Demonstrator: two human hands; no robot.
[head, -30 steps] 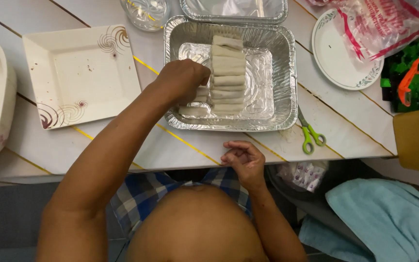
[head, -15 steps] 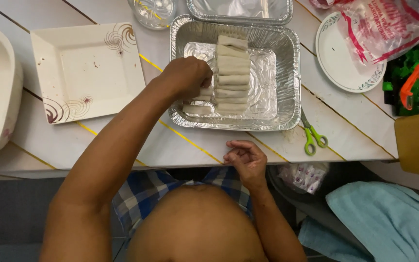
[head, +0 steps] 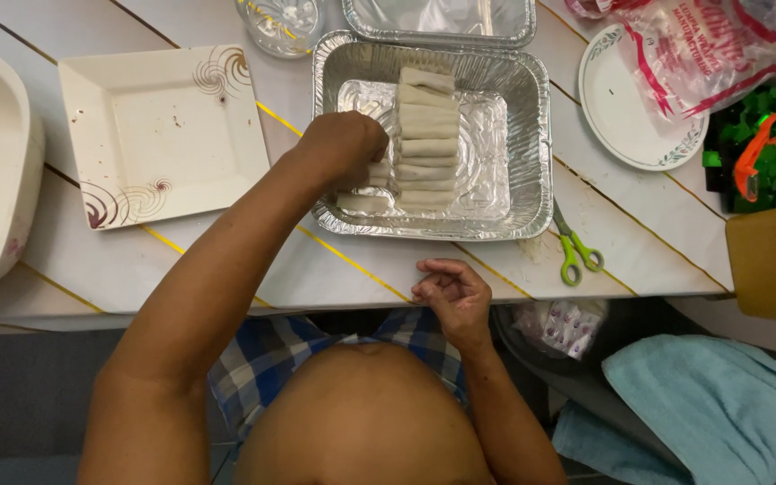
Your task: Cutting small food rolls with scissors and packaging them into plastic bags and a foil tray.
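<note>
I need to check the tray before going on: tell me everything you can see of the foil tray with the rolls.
The foil tray is a shiny rectangular aluminium pan with a crimped rim, lying flat on the white plank table. A column of pale wrapped rolls lies inside, a few more at its left. The left hand reaches in among them. A second foil pan borders its far side.

A single head-worn camera looks steeply down, fairly near, over the wearer's torso onto the white surface (head: 226, 269) filling the upper frame.

Silver foil tray (head: 532, 135), pale rolls (head: 426, 135)
</note>
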